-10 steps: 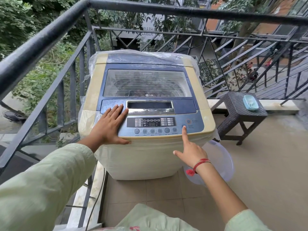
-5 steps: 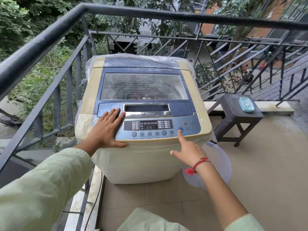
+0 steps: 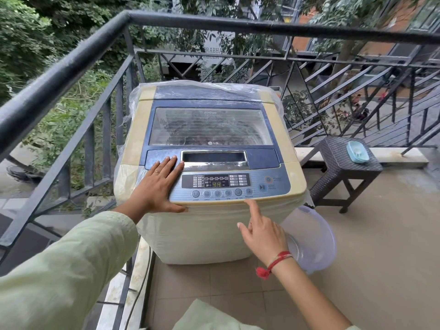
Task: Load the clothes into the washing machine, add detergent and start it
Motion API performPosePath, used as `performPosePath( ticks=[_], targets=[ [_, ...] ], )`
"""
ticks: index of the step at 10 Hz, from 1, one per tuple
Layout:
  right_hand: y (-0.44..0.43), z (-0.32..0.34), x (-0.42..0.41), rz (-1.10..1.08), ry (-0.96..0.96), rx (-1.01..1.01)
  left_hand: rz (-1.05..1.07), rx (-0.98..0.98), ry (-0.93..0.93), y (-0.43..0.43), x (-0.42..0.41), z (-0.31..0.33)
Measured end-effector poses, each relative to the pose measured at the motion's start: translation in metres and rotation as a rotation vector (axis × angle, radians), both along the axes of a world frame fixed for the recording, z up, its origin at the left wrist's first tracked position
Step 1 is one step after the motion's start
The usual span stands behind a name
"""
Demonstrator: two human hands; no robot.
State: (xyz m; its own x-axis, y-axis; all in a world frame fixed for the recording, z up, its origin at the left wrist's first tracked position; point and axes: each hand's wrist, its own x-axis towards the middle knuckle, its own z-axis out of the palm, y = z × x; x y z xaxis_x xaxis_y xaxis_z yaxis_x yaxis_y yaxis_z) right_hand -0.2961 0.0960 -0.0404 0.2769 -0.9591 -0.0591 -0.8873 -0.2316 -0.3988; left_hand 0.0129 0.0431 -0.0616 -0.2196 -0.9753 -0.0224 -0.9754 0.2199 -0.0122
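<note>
Washing machine (image 3: 209, 225) mid-frame, lid (image 3: 209, 126) down, display (image 3: 217, 184) lit: our left hand (image 3: 157, 184) lies flat on its panel (image 3: 281, 189), right hand (image 3: 262, 234) curled, holding nothing, forefinger (image 3: 254, 208) out below the buttons (image 3: 222, 193), start button (image 3: 262, 187) next, we reckon.

Single head view, looking forward-down, close over washing machine (image 3: 209, 163), just beyond both hands, balcony railing (image 3: 71, 65) behind.
</note>
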Motion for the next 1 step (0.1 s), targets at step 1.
performPosePath(
  ticks=[1],
  targets=[
    [-0.0140, 0.0133, 0.0016, 0.012, -0.092, -0.205, 0.000, 0.027, 0.022, -0.0001, -0.0015, 0.0057]
  ],
)
